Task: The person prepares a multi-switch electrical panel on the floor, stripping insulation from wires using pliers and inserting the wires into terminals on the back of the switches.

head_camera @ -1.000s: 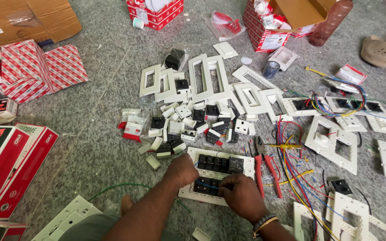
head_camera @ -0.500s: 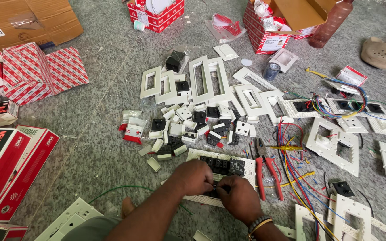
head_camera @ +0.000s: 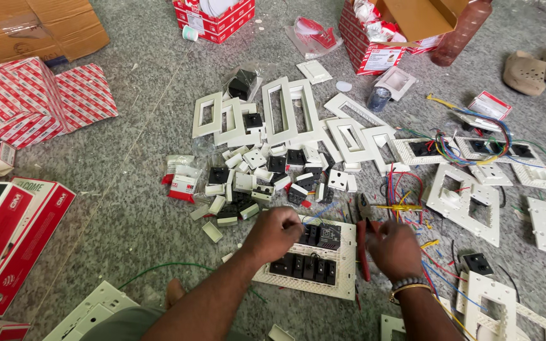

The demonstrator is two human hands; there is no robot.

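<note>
Right hand (head_camera: 394, 249) shifted off switch plate (head_camera: 342, 265); hands apart; red-white boxes (head_camera: 33, 101) left.

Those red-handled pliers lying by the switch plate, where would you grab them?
Take the pliers by the two red handles, coming from above near their lower end. They lie flat on the floor between the switch plate and the right hand, handles toward the person, metal nose away.

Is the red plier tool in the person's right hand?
No, the red pliers lie on the floor beside the white switch plate, and the right hand rests next to them.
</note>
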